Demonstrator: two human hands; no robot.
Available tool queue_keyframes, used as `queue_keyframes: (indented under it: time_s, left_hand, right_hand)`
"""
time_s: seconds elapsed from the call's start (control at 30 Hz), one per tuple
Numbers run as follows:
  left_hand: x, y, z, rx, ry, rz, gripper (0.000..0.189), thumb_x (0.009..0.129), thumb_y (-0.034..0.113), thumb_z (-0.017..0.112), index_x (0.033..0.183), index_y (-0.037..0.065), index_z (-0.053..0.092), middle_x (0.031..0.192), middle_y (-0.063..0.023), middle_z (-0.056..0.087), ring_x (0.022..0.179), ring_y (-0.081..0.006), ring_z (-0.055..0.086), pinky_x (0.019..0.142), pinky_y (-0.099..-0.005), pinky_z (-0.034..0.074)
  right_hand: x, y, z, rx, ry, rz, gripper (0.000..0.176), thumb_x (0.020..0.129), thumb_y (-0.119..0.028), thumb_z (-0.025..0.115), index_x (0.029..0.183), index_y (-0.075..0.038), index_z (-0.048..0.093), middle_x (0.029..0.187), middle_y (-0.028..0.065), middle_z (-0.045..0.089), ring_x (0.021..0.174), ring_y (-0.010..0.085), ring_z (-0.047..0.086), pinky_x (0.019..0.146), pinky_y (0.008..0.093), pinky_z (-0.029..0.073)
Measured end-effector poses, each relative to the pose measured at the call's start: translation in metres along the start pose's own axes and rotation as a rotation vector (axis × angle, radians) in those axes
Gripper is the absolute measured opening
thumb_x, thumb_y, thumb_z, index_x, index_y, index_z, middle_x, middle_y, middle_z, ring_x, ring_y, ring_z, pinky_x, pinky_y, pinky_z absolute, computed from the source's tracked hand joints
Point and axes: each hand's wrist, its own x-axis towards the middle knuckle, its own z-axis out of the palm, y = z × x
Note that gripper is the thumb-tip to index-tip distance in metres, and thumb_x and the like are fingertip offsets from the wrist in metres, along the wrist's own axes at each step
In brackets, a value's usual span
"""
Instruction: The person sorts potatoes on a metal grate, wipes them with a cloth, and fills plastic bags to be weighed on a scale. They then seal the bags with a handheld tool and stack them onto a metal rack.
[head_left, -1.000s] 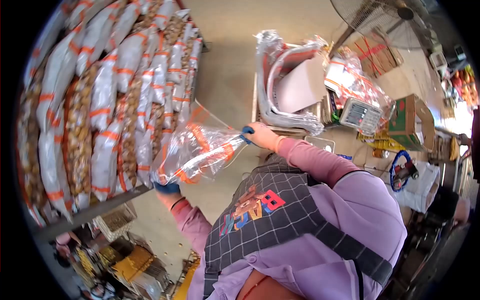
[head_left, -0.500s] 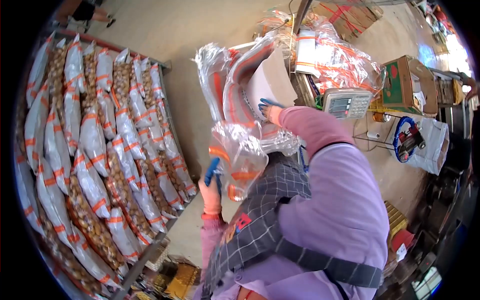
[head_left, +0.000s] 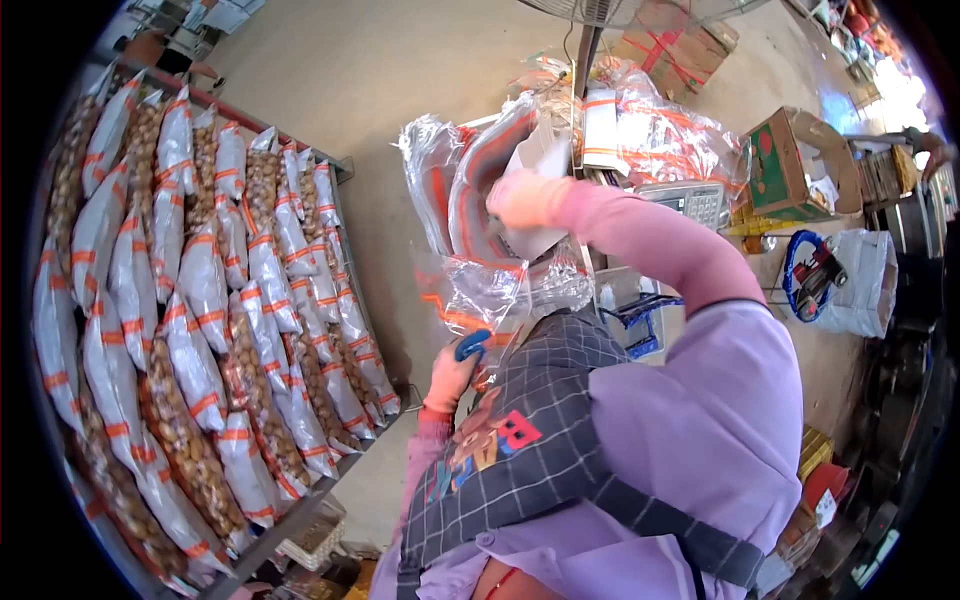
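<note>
My left hand [head_left: 455,375], in an orange glove with blue fingertips, is closed on the edge of a clear plastic bag with orange bands [head_left: 480,290] in front of my apron. My right hand [head_left: 527,200] is over the stack of silver-and-orange bags [head_left: 475,175], beside a curved white sheet [head_left: 535,235]. Its fingers point down and away, hidden and smeared by motion, so their grip does not show. A pale blurred patch lies just beyond that hand.
On the left stands a metal-framed rack [head_left: 340,170] full of long bags of brown round produce [head_left: 185,430]. A digital scale [head_left: 690,203] sits right of my forearm. Beyond it are an open carton [head_left: 775,165], a blue-rimmed round object [head_left: 808,275] and a white sack [head_left: 865,285].
My right hand has lifted off the white sheet and moved slightly left, its forearm now crossing in front of the scale. My left hand has moved a little right with the clear bag.
</note>
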Motion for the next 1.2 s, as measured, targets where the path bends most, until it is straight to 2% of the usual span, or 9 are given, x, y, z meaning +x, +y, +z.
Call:
queue_keyframes:
  time_s: [0.17,0.27,0.37,0.5,0.63,0.77,0.87,0.97,1.2]
  left_hand:
    - [0.032,-0.015,0.03,-0.719,-0.161,-0.097,0.035,0.089,0.025,0.051,0.113,0.001,0.057,0.096,-0.0084,0.065,0.082,-0.0203,0.063,0.071,-0.0315,0.049]
    - [0.053,-0.018,0.039,-0.569,0.03,0.513,0.047,0.094,0.038,0.045,0.126,0.003,0.048,0.114,-0.0111,0.059,0.101,-0.0206,0.059,0.084,-0.0325,0.049]
    - [0.028,0.001,0.007,-1.2,-0.066,0.409,0.045,0.093,0.031,0.047,0.127,0.002,0.046,0.117,-0.0107,0.057,0.105,-0.0216,0.056,0.088,-0.0314,0.047]
    - [-0.053,0.021,-0.052,-1.826,-0.145,0.275,0.044,0.093,0.025,0.049,0.129,0.0,0.044,0.12,-0.0103,0.055,0.109,-0.0226,0.054,0.092,-0.0304,0.044]
    - [-0.124,-0.025,-0.079,-1.019,0.302,0.091,0.036,0.081,0.006,0.058,0.115,-0.005,0.056,0.108,-0.0121,0.061,0.098,-0.019,0.06,0.088,-0.0281,0.046]
    - [-0.175,-0.017,-0.106,-0.875,0.058,-0.079,0.035,0.079,0.002,0.06,0.113,-0.005,0.056,0.1,-0.0088,0.064,0.087,-0.0149,0.062,0.077,-0.0263,0.049]
    - [-0.162,-0.038,-0.088,-0.123,0.414,0.051,0.025,0.074,0.011,0.059,0.095,-0.003,0.06,0.085,-0.0131,0.065,0.077,-0.0218,0.064,0.066,-0.0299,0.05]
    - [-0.156,-0.034,-0.055,0.667,0.748,0.082,0.026,0.069,0.02,0.058,0.083,-0.002,0.058,0.068,-0.0171,0.061,0.065,-0.0341,0.062,0.059,-0.0401,0.05]
    - [-0.203,0.011,-0.077,-0.205,0.383,0.044,0.073,0.073,0.039,0.07,0.127,-0.002,0.044,0.103,-0.0248,0.06,0.097,-0.0348,0.059,0.083,-0.0384,0.046]
  right_hand:
    - [-0.113,-0.084,-0.146,0.722,0.701,0.471,0.029,0.079,-0.015,0.061,0.105,-0.001,0.062,0.089,0.0148,0.065,0.082,0.0239,0.063,0.077,0.0325,0.048]
    - [-0.139,-0.117,-0.089,0.997,0.847,0.702,0.03,0.083,-0.015,0.06,0.106,0.004,0.061,0.089,0.0142,0.067,0.082,0.0185,0.063,0.076,0.0282,0.048]
    - [-0.153,-0.177,-0.041,0.629,0.899,0.839,0.032,0.079,-0.013,0.065,0.106,0.004,0.061,0.088,0.0184,0.065,0.081,0.0232,0.063,0.074,0.0304,0.049]
    - [-0.158,-0.226,-0.009,1.192,0.883,0.757,0.033,0.081,-0.006,0.063,0.112,0.005,0.057,0.094,0.0084,0.065,0.085,0.0138,0.06,0.079,0.0266,0.048]
    - [-0.15,-0.247,0.018,1.203,0.685,0.551,0.036,0.084,-0.012,0.061,0.116,0.004,0.054,0.102,0.0078,0.063,0.091,0.0133,0.059,0.082,0.0252,0.046]
    - [-0.094,-0.243,0.015,1.963,0.05,0.543,0.037,0.089,-0.024,0.058,0.115,0.002,0.055,0.103,0.0061,0.062,0.09,0.0118,0.059,0.079,0.0249,0.047]
    - [-0.035,-0.269,0.033,1.418,-0.01,0.38,0.045,0.088,-0.028,0.061,0.118,0.004,0.053,0.106,0.0116,0.063,0.091,0.0129,0.059,0.081,0.0263,0.047]
    - [0.005,-0.326,0.028,0.65,0.026,0.312,0.065,0.082,-0.048,0.06,0.119,0.005,0.05,0.107,0.0273,0.059,0.1,0.0364,0.058,0.087,0.0386,0.044]
    - [0.036,-0.276,0.02,0.491,0.045,0.256,0.042,0.081,-0.037,0.06,0.097,0.002,0.061,0.094,0.024,0.062,0.088,0.0363,0.06,0.079,0.0424,0.047]
